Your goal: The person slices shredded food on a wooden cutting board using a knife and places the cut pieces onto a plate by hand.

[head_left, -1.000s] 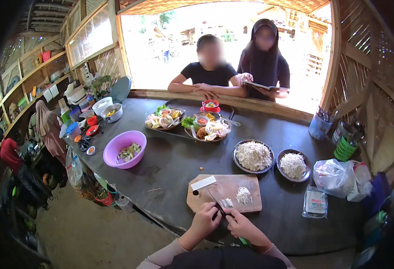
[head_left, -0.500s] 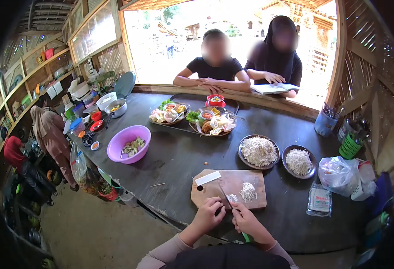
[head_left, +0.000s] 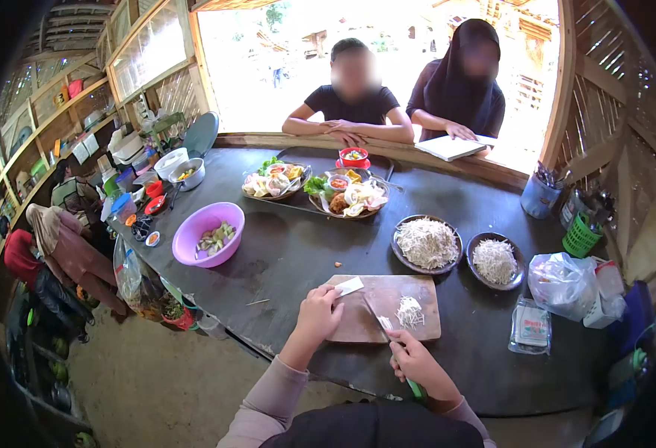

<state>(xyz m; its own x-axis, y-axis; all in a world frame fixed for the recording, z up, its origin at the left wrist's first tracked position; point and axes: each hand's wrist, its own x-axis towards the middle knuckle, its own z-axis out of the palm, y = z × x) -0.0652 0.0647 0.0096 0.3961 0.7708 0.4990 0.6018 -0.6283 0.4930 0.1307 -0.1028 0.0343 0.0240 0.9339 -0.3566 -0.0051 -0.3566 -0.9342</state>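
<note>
At the left end of the cutting board point(head_left: 358, 325), my left hand point(head_left: 319, 317) has its fingers closed over one end of a flat white slab point(head_left: 350, 285). My right hand point(head_left: 416, 366) grips a knife point(head_left: 376, 315) with a green handle, its blade slanting up and left over the board. A few thin white strips point(head_left: 385, 322) lie right against the blade. To the right of them is a small heap of white shreds point(head_left: 410, 313) on the board.
Two plates of white shreds point(head_left: 426, 244) stand beyond the board. A purple bowl point(head_left: 209, 235) holds cut pieces. Two filled food plates point(head_left: 349, 196) sit on a tray. Plastic bags point(head_left: 565, 284) lie at right. Two people lean at the window opening; others are at left.
My left hand has moved from the board's near edge up and left onto the white slab. My right hand still holds the knife in nearly the same place.
</note>
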